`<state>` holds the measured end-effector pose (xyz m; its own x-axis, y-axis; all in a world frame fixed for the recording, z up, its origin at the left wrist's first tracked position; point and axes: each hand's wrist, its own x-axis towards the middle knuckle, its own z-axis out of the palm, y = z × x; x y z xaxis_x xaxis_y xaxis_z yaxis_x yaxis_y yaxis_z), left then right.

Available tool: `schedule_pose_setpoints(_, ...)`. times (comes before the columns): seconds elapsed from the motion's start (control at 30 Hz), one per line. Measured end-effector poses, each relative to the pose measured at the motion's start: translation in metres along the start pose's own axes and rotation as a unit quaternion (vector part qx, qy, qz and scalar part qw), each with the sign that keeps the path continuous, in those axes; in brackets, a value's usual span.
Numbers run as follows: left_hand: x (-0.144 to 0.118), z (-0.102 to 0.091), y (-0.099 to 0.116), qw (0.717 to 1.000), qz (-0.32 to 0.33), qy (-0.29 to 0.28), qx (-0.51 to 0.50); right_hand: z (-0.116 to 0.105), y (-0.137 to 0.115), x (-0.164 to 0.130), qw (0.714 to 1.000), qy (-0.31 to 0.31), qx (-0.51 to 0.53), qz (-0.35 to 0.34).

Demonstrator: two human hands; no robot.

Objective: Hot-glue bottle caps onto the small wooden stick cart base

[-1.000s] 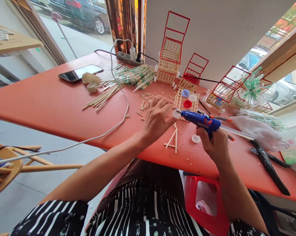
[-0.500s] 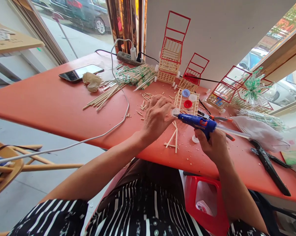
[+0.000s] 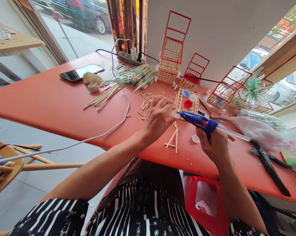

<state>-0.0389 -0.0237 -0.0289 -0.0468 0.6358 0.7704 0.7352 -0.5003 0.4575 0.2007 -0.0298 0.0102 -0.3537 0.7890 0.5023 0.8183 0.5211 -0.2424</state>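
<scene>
Your left hand (image 3: 157, 114) pinches the cap (image 3: 175, 113) over the table (image 3: 40, 95), your right hand (image 3: 215, 142) grips the glue gun (image 3: 198, 120), nozzle (image 3: 178, 113) right at the cap. Steady now: brace both, squeeze lightly, skin clear of that nozzle!

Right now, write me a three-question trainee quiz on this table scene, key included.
1. Which hand holds the blue glue gun?
2. True or false: the left hand is empty.
3. How many caps are grouped at the stick frame just beyond the gun?

Key:
1. The right hand.
2. False: the left hand holds a translucent cap.
3. Three: a blue cap, a white cap and a red cap.
</scene>
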Motion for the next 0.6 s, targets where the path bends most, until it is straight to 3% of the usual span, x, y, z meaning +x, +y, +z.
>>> schedule_pose_setpoints(0.23, -0.0003, -0.0009, -0.0001, 1.000, -0.006, -0.004, 0.016, -0.0026, 0.0013, -0.0012, 0.998, -0.029, 0.042, -0.020)
schedule_pose_setpoints(0.33, -0.0007, 0.0001, -0.0007, 1.000, -0.005, -0.005, 0.006, -0.0018, 0.0057, -0.0042, 0.993, -0.019, 0.113, 0.015)
schedule_pose_setpoints(0.6, 0.0041, -0.0081, 0.0004, 0.999, -0.009, -0.010, -0.052, -0.0091, -0.0031, -0.0023, 0.916, 0.012, 0.379, 0.132)
